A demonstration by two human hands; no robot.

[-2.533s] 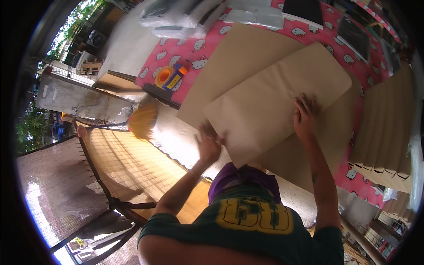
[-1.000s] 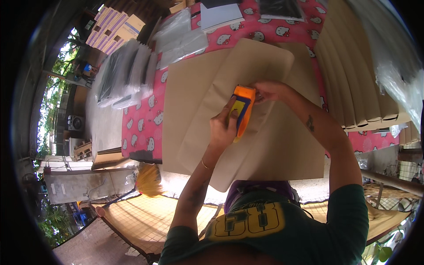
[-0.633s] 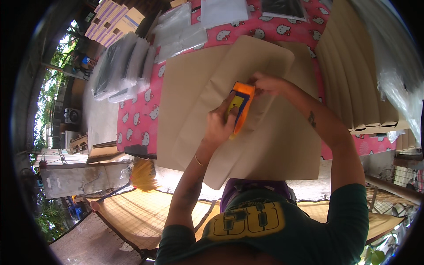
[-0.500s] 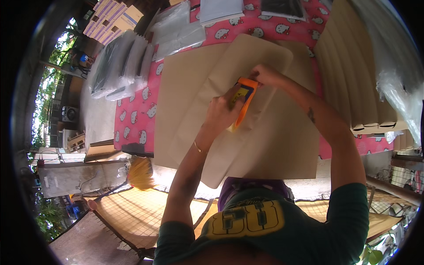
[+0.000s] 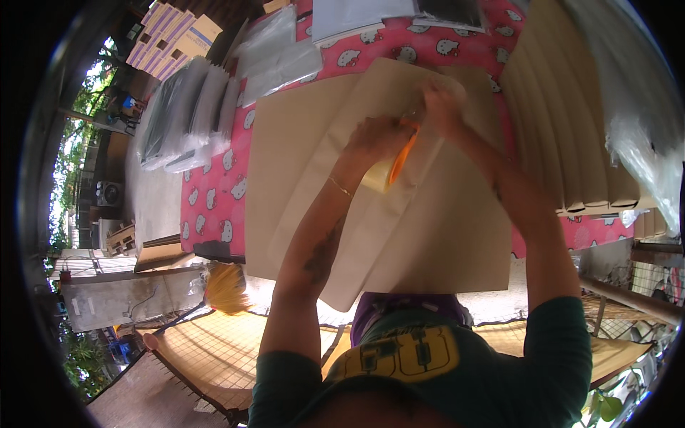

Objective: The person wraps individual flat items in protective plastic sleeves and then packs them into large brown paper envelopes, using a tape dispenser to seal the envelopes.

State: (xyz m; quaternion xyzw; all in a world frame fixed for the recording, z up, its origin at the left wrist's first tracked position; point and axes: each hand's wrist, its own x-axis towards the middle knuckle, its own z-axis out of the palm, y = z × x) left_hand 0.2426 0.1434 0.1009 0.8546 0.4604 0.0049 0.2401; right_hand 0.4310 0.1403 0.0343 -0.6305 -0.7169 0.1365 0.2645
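A tape dispenser [image 5: 405,158] with an orange frame and a roll of clear tape [image 5: 379,177] is gripped in my left hand [image 5: 377,137]. It is tilted over a brown paper envelope [image 5: 349,171], which has rounded flap corners at its far end. My right hand [image 5: 442,108] is just right of the dispenser's head, over the far end of the envelope. Its fingers are closed, apparently on the tape's end; a faint shiny strip shows between the hands. Under the envelope lies a larger brown sheet [image 5: 464,242].
A pink patterned cloth [image 5: 214,192] covers the table. Plastic-wrapped packs [image 5: 178,114] stand at the left, with clear plastic sleeves [image 5: 278,64] behind. A stack of brown cardboard [image 5: 549,121] and plastic wrap [image 5: 642,143] lines the right side. A broom [image 5: 227,287] is near the left front.
My right hand has moved away from me and slightly right, away from the dispenser's head. My left hand has turned the dispenser, so the tape roll shows more.
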